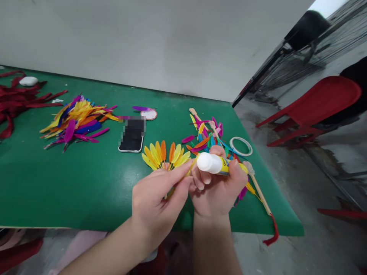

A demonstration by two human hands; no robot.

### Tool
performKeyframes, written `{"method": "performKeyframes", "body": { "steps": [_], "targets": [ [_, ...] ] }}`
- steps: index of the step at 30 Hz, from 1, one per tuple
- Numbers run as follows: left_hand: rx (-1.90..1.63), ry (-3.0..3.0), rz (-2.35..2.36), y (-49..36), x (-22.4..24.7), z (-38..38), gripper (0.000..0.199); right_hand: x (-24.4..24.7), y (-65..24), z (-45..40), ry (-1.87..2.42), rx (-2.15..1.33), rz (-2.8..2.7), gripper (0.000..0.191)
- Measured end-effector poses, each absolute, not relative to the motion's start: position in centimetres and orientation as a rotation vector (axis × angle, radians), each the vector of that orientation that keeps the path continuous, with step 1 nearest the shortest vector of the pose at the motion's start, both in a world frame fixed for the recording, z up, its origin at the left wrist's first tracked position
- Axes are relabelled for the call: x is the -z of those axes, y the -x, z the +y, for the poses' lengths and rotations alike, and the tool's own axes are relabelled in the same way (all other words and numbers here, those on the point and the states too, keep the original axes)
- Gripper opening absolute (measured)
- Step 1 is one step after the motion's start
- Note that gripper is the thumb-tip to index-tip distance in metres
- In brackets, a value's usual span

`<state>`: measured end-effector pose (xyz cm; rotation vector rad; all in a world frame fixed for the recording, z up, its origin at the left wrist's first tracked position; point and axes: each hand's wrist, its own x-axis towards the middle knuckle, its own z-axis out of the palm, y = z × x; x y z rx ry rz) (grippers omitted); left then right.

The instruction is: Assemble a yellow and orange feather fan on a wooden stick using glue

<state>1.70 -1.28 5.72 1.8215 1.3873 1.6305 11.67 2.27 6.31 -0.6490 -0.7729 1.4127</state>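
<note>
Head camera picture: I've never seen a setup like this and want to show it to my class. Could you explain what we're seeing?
There is no machine here, only a person's bare hands, seen from a camera worn on that person's head, looking forward and down. The right hand holds a yellow-and-white glue stick. The left hand pinches a thin yellow piece, probably a feather. On the green table are a fan of yellow and orange feathers, a smartphone, a heap of mixed-colour feathers, dark red ribbons, a roll of tape and a wooden stick with a red tassel.
</note>
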Motion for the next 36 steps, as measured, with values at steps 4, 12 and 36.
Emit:
{"method": "performKeyframes", "body": {
  "steps": [4,12,36],
  "targets": [
    [-1.634,-1.835,1.398,-1.69,-5.53,-1.28,0.023,-6.23,-11.75,2.29,0.678,-1.386,-0.796,0.023],
    [-1.693,-1.836,1.411,-1.85,-5.43,-1.42,0.028,-6.21,-11.55,2.11,0.657,-1.366,-0.805,0.022],
    [-1.678,-1.738,1.453,-1.93,-5.62,-1.82,0.026,-6.06,-11.48,1.33,0.676,-1.288,-0.847,0.024]
  ]
}}
